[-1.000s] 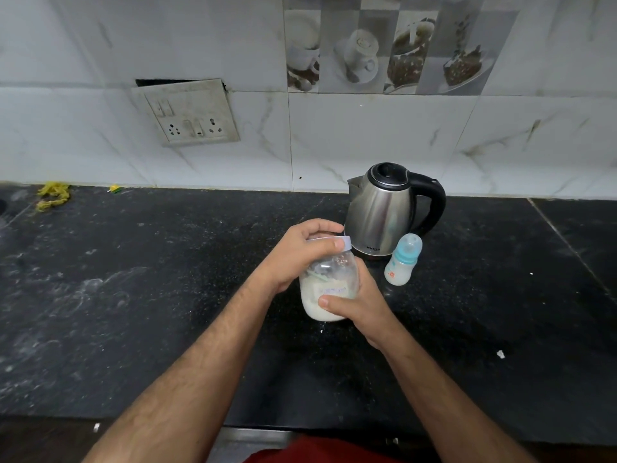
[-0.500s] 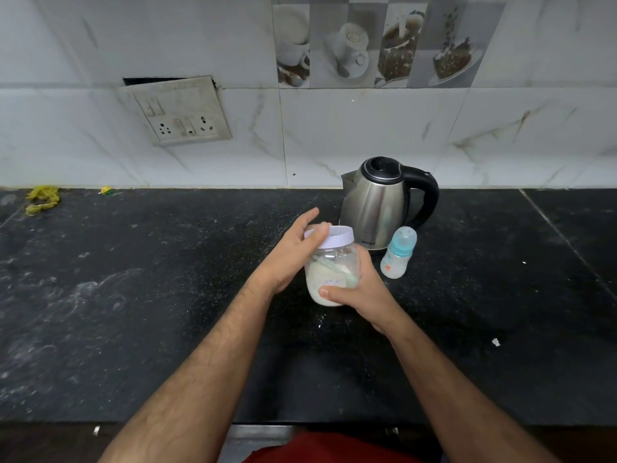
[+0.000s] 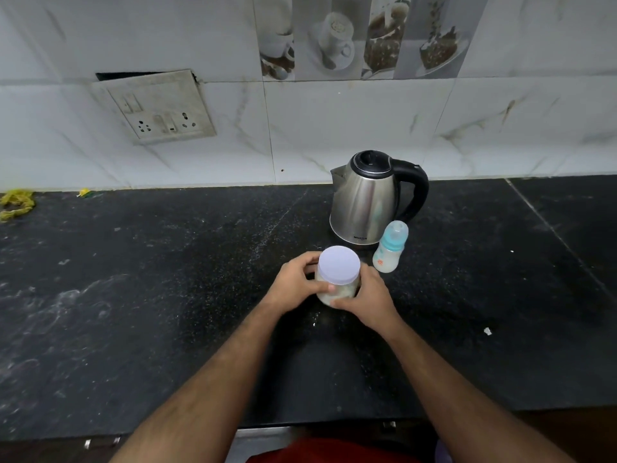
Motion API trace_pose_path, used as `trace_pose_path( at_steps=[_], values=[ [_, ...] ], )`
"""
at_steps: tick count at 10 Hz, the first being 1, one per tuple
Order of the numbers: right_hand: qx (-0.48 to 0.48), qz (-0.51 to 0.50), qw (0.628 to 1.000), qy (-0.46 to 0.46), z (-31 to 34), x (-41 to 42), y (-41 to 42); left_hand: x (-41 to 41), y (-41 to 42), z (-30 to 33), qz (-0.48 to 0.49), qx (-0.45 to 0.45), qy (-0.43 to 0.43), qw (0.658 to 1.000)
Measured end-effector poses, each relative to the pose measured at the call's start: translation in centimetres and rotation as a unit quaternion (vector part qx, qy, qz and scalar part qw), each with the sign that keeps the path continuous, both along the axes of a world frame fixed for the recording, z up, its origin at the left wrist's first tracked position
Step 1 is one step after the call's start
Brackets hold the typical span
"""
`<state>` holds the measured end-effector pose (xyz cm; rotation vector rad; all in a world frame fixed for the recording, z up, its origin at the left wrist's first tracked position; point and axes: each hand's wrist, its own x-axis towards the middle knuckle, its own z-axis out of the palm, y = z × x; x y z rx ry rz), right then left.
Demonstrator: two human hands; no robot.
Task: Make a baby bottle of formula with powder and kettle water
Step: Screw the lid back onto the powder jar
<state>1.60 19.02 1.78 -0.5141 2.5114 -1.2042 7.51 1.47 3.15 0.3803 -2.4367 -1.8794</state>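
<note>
A clear powder jar (image 3: 338, 275) with a pale lilac lid stands upright on the black counter (image 3: 167, 295), its lid on. My left hand (image 3: 295, 285) wraps its left side and my right hand (image 3: 367, 299) wraps its right side, so most of the glass is hidden. Behind the jar stands a steel kettle (image 3: 367, 198) with a black handle and a shut lid. A small baby bottle (image 3: 390, 247) with a teal collar and clear cap stands just in front of the kettle, to the right of the jar, with some white in its base.
A tiled wall with a switch and socket plate (image 3: 160, 108) runs behind the counter. Yellow scraps (image 3: 16, 202) lie at the far left by the wall. A white crumb (image 3: 487, 331) lies on the counter at the right. The counter's front edge is close to my body.
The jar has come down from a tilted hold in the air to upright on the counter. My left hand has moved from the lid to the jar's side.
</note>
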Motion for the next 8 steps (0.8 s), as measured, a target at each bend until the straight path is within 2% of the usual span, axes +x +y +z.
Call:
trace_pose_path(
  at_steps=[2,4,8],
  values=[
    [0.014,-0.025,0.999,0.044,-0.2,-3.2,-1.4,-3.9,-0.5,-0.9,0.011,-0.010,-0.016,1.000],
    [0.034,-0.050,0.997,0.046,-0.8,-5.8,-2.7,-6.8,-1.4,-1.7,0.022,0.006,-0.029,0.999],
    [0.077,-0.019,0.996,0.042,-0.7,-6.8,-2.6,-7.2,-0.7,-1.7,0.032,0.007,-0.056,0.998]
  ],
)
